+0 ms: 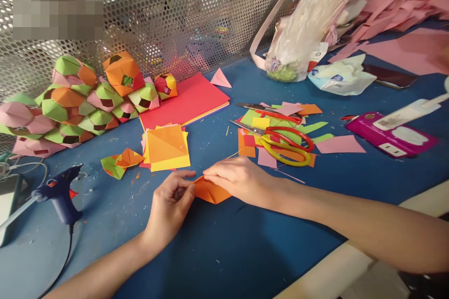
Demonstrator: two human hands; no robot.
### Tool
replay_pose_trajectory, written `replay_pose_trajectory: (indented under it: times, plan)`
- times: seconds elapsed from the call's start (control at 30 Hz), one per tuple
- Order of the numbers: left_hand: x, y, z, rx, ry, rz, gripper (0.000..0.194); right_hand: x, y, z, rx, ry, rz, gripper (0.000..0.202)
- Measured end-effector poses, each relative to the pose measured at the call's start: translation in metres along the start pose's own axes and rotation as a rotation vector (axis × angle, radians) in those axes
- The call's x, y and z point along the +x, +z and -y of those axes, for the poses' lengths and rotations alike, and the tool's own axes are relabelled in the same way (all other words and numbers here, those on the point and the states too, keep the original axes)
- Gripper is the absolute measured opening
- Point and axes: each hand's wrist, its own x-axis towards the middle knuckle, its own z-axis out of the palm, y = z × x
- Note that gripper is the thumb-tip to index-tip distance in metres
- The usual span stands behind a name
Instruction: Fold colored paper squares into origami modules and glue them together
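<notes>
A folded piece of orange paper (213, 191) lies between both hands on the blue table. My left hand (174, 196) pinches its left corner between thumb and fingers. My right hand (236, 177) has its fingers pressed together on the upper right part of the paper, covering that side. Just behind the hands sits a stack of orange and yellow paper squares (166, 146). To the left of that stack are folded green and orange paper pieces (122, 161).
A blue glue gun (61, 191) stands at the left with its cord. Folded paper balls (70, 112) are piled behind it. Red paper sheets (189, 98) lie at the back; scissors (284, 149) rest on paper scraps at right, near a purple case (389, 133).
</notes>
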Motion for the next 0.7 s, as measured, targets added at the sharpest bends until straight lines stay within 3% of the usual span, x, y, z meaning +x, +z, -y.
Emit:
replay_pose_trajectory:
  times: [0.13,0.27,0.43,0.5,0.7]
  plan:
    - [0.000,0.003,0.000,-0.078,-0.054,0.129,0.019,-0.001,-0.003,0.002,0.023,-0.087,0.118,0.020]
    - [0.000,0.004,-0.002,-0.154,-0.093,0.104,0.022,0.001,-0.002,0.004,0.091,0.028,0.005,0.018]
    - [0.000,0.006,-0.006,-0.219,-0.142,0.148,0.021,0.004,-0.002,0.006,0.114,-0.045,-0.007,0.018]
    - [0.000,0.006,-0.007,-0.282,-0.160,0.168,0.021,0.006,-0.006,0.009,0.174,0.018,-0.037,0.016]
    - [0.003,0.008,-0.003,-0.452,-0.193,-0.067,0.024,0.008,-0.010,0.018,0.240,0.356,-0.029,0.032]
